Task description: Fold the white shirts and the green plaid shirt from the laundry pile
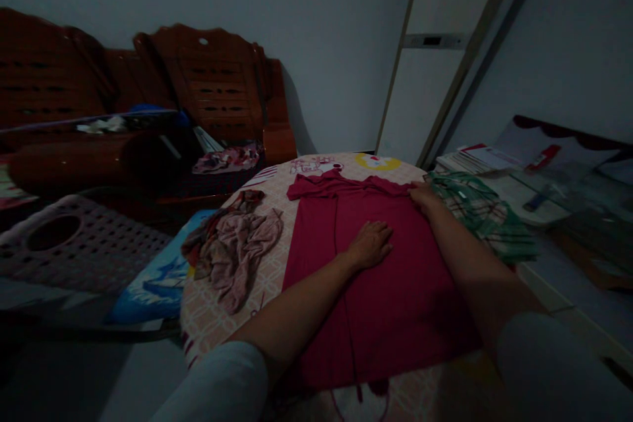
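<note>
A dark pink garment [316,244] lies spread over a round table with a patterned cloth [291,178]. Its far edge is bunched, and a dark line or cord runs down its left part. My left hand [370,245] rests flat on the middle of the garment, fingers stretched out. At the far right corner of the garment, my right hand [422,196] is closed on its edge; the fingertips are partly hidden. Crumpled pinkish and brown clothes [242,237] lie on the table to the left of the garment.
A green checked cloth [477,208] and papers [465,161] lie on a surface at the right. To the left are a pink woven plastic basket [113,247], a blue printed cushion or bag [158,283] and a carved wooden sofa [217,79]. A tall white cabinet-like unit [420,86] stands behind.
</note>
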`<state>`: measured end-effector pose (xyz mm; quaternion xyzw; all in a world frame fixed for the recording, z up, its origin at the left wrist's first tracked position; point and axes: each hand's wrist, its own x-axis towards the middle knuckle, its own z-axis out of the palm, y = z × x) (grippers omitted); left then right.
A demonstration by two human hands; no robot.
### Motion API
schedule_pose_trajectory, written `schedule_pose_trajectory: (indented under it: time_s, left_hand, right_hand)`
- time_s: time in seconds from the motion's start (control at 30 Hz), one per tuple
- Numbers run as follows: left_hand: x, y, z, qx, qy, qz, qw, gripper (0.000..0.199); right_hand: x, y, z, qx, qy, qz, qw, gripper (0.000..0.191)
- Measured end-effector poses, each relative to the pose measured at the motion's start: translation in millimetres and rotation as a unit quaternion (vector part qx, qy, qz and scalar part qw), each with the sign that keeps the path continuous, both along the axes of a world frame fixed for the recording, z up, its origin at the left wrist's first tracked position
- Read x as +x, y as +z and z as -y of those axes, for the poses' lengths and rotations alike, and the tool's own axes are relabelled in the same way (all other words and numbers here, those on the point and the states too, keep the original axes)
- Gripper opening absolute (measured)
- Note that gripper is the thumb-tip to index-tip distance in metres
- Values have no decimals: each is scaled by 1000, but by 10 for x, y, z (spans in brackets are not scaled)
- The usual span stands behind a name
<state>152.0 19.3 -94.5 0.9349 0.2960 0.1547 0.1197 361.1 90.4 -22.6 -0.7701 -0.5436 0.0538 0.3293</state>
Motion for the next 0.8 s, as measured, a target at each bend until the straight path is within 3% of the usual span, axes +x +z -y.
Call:
schedule_pose_trajectory:
  time_s: [0.17,0.33,0.43,0.57,0.67,0.8]
  left_hand:
    - [11,-16,-13,13,0,3,1000,49]
    - [25,-13,-17,6,3,-3,1000,50]
    - [25,6,-9,5,1,-6,1000,50]
    - [27,21,-9,10,4,-10,1000,50]
    - [33,18,-19,11,5,-16,1000,50]
    - [42,10,-31,14,3,-17,1000,50]
  right_hand:
    - [-19,149,234,30,-20,-16,999,42]
    - [-48,327,1129,71,93,17,993,30]
    - [-43,229,1701,56,88,48,993,33]
    - [26,-60,2191,-78,99,99,987,28]
    - [122,-174,2365,-130,46,162,977,27]
    - [246,-133,2439,-168,-70,231,956,33]
